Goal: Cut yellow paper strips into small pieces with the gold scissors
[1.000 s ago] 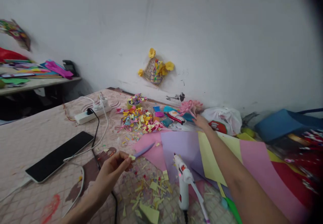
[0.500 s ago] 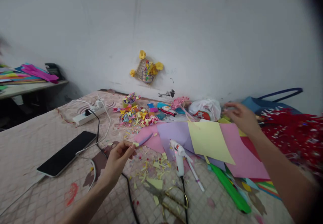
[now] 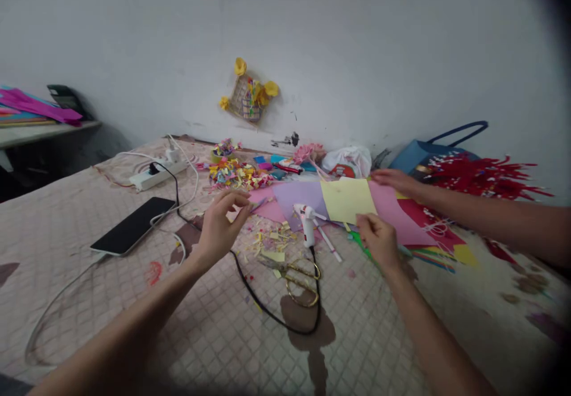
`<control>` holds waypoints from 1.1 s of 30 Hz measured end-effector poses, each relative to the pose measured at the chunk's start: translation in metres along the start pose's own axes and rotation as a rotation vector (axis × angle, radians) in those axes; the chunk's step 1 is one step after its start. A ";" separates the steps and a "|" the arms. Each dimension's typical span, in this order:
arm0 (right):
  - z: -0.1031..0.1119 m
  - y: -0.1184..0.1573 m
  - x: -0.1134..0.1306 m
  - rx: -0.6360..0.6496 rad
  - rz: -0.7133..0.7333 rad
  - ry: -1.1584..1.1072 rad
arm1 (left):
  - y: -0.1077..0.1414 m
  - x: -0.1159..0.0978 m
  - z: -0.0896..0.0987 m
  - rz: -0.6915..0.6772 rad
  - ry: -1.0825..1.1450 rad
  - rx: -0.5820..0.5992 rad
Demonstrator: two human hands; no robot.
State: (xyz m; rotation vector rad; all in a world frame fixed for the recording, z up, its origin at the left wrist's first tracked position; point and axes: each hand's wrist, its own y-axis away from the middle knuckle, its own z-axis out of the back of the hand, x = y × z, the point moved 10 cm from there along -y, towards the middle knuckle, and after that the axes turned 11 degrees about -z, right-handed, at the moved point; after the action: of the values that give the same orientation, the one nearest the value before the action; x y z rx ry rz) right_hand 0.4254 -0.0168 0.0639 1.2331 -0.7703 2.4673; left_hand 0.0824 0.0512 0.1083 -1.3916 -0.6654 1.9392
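Observation:
My left hand (image 3: pixel 223 223) is raised over the left-centre of the table, thumb and fingertips drawn together. Whatever is between them is too small to make out; a thin purple strip (image 3: pixel 259 205) shows just beyond. My right hand (image 3: pixel 378 238) is closed with curled fingers beside the front edge of a pale yellow sheet (image 3: pixel 348 200); its contents are hidden. Between my hands lie a white glue gun (image 3: pixel 307 223), a white stick (image 3: pixel 328 240), gold-handled scissors (image 3: pixel 303 286) and yellow paper scraps (image 3: pixel 272 241). Another person's hand (image 3: pixel 392 181) reaches the sheets' back edge.
A phone (image 3: pixel 134 226), white power strip (image 3: pixel 156 176) and loose cables occupy the left. Colourful paper bits (image 3: pixel 236 173) lie near the wall. Purple (image 3: pixel 298 200) and pink sheets (image 3: pixel 397 211), a blue bag (image 3: pixel 414 155) and red tinsel-like strands (image 3: pixel 473 176) are toward the right.
The view has shifted, showing more of the near table. Two arms now show on the right, where one showed before. The pale piece earlier visible in my left fingertips is no longer distinct.

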 end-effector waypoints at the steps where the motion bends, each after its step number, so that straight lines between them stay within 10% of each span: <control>1: -0.012 0.005 0.004 0.067 0.005 0.004 | -0.002 0.006 -0.008 0.068 0.116 0.042; 9: -0.093 0.077 0.056 0.548 0.203 0.193 | 0.027 0.062 -0.060 0.477 0.537 0.149; 17: -0.123 0.111 0.052 0.633 0.242 0.521 | 0.055 0.077 -0.065 0.599 0.590 0.151; 33: -0.128 0.102 0.067 0.845 -0.137 -0.352 | 0.050 0.058 -0.060 0.571 0.700 0.101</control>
State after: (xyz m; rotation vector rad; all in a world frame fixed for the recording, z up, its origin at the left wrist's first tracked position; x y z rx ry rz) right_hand 0.2546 -0.0264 0.0206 1.9340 0.3669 2.5468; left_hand 0.1160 0.0637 0.0182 -2.1836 0.1797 1.6417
